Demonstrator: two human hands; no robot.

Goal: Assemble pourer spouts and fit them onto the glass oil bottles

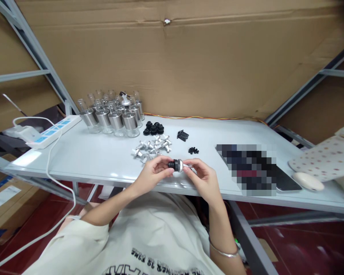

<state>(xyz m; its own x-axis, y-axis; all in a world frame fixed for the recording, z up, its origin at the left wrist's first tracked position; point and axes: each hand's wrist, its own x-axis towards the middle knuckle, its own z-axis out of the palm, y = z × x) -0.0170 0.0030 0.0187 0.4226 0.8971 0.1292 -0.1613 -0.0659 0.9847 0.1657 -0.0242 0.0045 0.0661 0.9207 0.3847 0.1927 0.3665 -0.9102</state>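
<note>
A bottle pourer (177, 165) with a black ribbed stopper and a silver collar lies sideways between my hands, just above the table's front edge. My left hand (153, 173) pinches its black stopper end. The fingers of my right hand (203, 177) close on its slim silver spout. Just beyond my left hand is a pile of silver spout pieces (153, 147). Black rubber stoppers (154, 128) sit in a cluster behind that pile. Farther right are small black caps (182, 135) and tiny black rings (193, 150).
Several glass bottles with metal sleeves (116, 120) stand at the back left, one carrying a pourer (125, 100). A power strip (55, 131) with a white cable lies left. To the right are a partly blurred phone (286, 181), a cream oval object (308, 181) and dotted fabric (326, 156).
</note>
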